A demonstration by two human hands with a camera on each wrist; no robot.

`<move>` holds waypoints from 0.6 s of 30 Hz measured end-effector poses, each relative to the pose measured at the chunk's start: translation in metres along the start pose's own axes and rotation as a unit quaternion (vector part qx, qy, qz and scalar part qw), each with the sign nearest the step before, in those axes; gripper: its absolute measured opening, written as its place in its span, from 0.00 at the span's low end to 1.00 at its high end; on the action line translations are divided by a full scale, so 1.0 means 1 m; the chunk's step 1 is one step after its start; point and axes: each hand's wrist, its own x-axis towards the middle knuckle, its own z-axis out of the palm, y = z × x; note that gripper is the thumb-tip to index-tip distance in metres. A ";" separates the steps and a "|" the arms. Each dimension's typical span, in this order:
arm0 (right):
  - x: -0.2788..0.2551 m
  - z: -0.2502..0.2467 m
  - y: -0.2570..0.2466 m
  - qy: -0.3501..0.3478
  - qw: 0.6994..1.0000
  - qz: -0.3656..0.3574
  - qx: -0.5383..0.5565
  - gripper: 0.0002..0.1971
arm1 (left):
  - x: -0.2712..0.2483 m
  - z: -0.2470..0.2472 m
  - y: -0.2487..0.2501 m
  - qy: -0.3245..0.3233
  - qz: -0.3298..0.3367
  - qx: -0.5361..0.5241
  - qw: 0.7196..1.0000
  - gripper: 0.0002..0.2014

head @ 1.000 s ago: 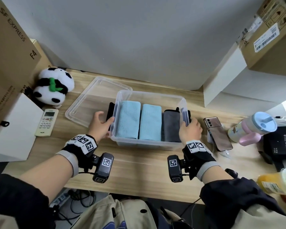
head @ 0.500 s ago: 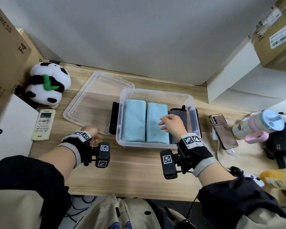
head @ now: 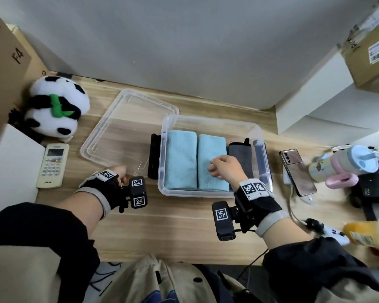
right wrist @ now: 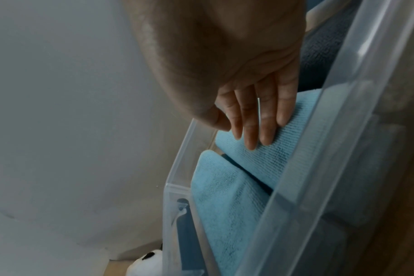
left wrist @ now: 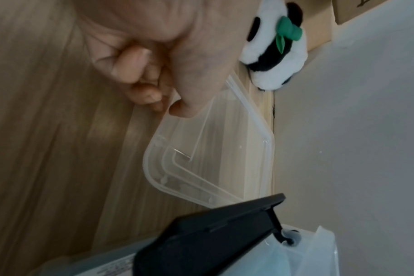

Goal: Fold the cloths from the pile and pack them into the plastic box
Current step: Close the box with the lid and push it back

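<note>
The clear plastic box stands mid-desk with two folded light blue cloths and a folded grey cloth side by side inside. My right hand reaches into the box, its straight fingers resting on the middle blue cloth. My left hand is at the near edge of the clear lid, which lies flat to the left of the box. In the left wrist view its thumb lies over the lid's rim and its fingers are curled against it.
Black latches hang at both ends of the box. A panda plush and a remote lie at the left by a white box. At the right are a phone, a cup and an orange bottle.
Both hands let go of the box's ends. The left hand moved left to the lid's near edge. The right hand moved into the box onto the middle blue cloth.
</note>
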 end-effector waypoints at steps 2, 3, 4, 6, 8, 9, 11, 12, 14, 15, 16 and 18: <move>-0.003 -0.001 -0.001 -0.001 1.000 -0.004 -0.001 0.07 | -0.010 -0.002 0.006 -0.008 -0.014 -0.082 0.996 0.14; -0.005 -0.002 -0.002 -0.002 1.000 -0.005 0.000 0.07 | -0.014 -0.003 0.006 -0.013 -0.014 -0.127 0.992 0.12; -0.007 -0.002 -0.003 -0.003 1.000 -0.007 0.001 0.08 | -0.021 -0.004 0.007 -0.021 -0.022 -0.185 0.982 0.11; -0.009 -0.003 -0.004 -0.004 1.000 -0.007 0.013 0.08 | -0.036 -0.007 0.010 -0.042 -0.011 -0.261 0.964 0.11; -0.012 -0.003 -0.006 -0.008 1.000 -0.015 0.019 0.09 | -0.056 -0.010 0.013 -0.040 0.032 -0.299 0.953 0.08; -0.012 -0.003 -0.007 -0.010 1.000 -0.021 0.017 0.09 | -0.063 -0.010 0.013 -0.030 0.059 -0.306 0.950 0.07; -0.012 -0.004 -0.009 -0.015 0.999 -0.031 0.021 0.09 | -0.075 -0.011 0.014 0.015 0.112 -0.310 0.944 0.09; -0.013 -0.004 -0.009 -0.019 0.999 -0.035 0.024 0.09 | -0.080 -0.012 0.013 0.033 0.135 -0.306 0.942 0.10; -0.015 -0.004 -0.012 -0.028 0.998 -0.046 0.037 0.09 | -0.087 -0.015 0.010 0.045 0.182 -0.292 0.938 0.08; -0.016 -0.004 -0.014 -0.032 0.997 -0.053 0.047 0.09 | -0.089 -0.017 0.009 0.047 0.211 -0.287 0.933 0.09; -0.017 -0.006 -0.017 -0.035 0.996 -0.062 0.060 0.09 | -0.093 -0.019 0.009 0.048 0.243 -0.279 0.928 0.09; -0.021 -0.015 -0.027 -0.042 0.989 -0.083 0.111 0.09 | -0.104 -0.022 0.011 0.062 0.308 -0.267 0.911 0.08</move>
